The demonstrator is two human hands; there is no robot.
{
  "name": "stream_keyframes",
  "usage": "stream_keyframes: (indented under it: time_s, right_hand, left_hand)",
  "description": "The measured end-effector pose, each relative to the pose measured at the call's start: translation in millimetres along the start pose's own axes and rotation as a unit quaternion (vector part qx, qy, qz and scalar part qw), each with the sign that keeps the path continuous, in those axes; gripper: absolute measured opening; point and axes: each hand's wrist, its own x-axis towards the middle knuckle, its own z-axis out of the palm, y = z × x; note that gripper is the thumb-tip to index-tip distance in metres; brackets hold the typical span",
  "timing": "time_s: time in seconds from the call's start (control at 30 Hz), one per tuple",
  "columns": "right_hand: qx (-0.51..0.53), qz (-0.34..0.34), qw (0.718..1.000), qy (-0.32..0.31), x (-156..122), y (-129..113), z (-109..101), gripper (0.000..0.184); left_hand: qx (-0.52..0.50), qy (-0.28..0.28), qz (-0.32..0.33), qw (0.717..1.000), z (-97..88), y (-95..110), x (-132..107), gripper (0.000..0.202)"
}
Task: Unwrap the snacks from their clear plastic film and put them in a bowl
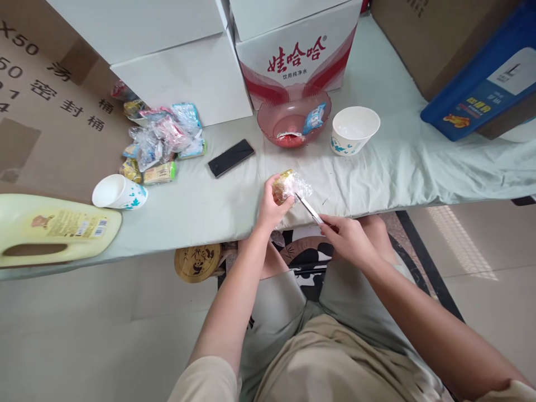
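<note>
My left hand [271, 207] is closed around a small snack in a clear wrapper [290, 186], holding it just above the near edge of the pale green cloth-covered table [196, 206]. My right hand [348, 239] grips a pair of scissors [309, 209], whose metal blades point up and left and touch the wrapper's lower edge. Both hands hover over my lap at the table's front edge.
A pink plastic bowl [293, 120] with a few packets, a white paper cup [354, 129], a black phone [231, 157], a pile of wrapped snacks [161, 142], a tipped paper cup [119, 192] and a yellow jug [50, 229] lie on the table. Cardboard boxes [293, 50] line the back.
</note>
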Motion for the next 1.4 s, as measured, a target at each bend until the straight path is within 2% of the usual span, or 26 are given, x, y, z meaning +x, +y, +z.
stream_keyframes:
  time_s: [0.23, 0.33, 0.5, 0.6, 0.73, 0.9, 0.97, 1.1, 1.2, 1.27, 1.33, 1.4]
  right_hand:
    - [0.023, -0.008, 1.000, -0.007, -12, 19, 2, 0.035]
    - [0.036, -0.017, 0.998, 0.042, -12, 29, -8, 0.033]
    - [-0.088, -0.018, 0.973, 0.213, 25, 31, -43, 0.026]
    - [-0.152, 0.006, 0.956, 0.251, 56, 28, -56, 0.021]
    - [-0.190, -0.010, 0.946, 0.263, 83, 31, -52, 0.020]
    - [-0.222, -0.038, 0.930, 0.291, 88, 40, -36, 0.019]
    - [-0.210, -0.086, 0.938, 0.262, 84, 39, -28, 0.020]
    - [-0.125, -0.207, 0.962, 0.127, 74, 28, -5, 0.037]
    - [-0.095, -0.214, 0.968, 0.094, 73, 18, 15, 0.059]
    - [-0.094, -0.204, 0.970, 0.090, 75, 13, 24, 0.065]
    - [-0.098, -0.189, 0.973, 0.090, 77, 11, 29, 0.057]
    - [-0.102, -0.175, 0.975, 0.087, 78, 12, 29, 0.036]
  left_hand:
    - [-0.052, 0.023, 0.001, 0.998, -0.7, -1, -1, 0.072]
    - [-0.095, 0.036, -0.013, 0.995, -4.1, -3, 0, 0.075]
    - [-0.149, 0.040, -0.032, 0.988, -13.0, -4, 3, 0.066]
    - [-0.142, 0.038, -0.041, 0.988, -14.9, -3, 4, 0.053]
    - [-0.144, 0.056, -0.028, 0.988, -11.2, -2, 4, 0.045]
    - [-0.164, 0.078, -0.025, 0.983, -8.4, -3, 4, 0.048]
    - [-0.187, 0.071, -0.031, 0.979, -10.2, -3, 6, 0.055]
    - [-0.180, 0.037, -0.062, 0.981, -12.4, -3, 7, 0.057]
    - [-0.131, 0.017, -0.050, 0.990, -8.9, -2, 4, 0.064]
    - [-0.104, 0.011, -0.034, 0.994, -5.6, -1, 1, 0.058]
    - [-0.084, 0.012, -0.019, 0.996, -3.5, -1, -1, 0.051]
    - [-0.070, 0.016, -0.005, 0.997, -2.9, -2, -1, 0.048]
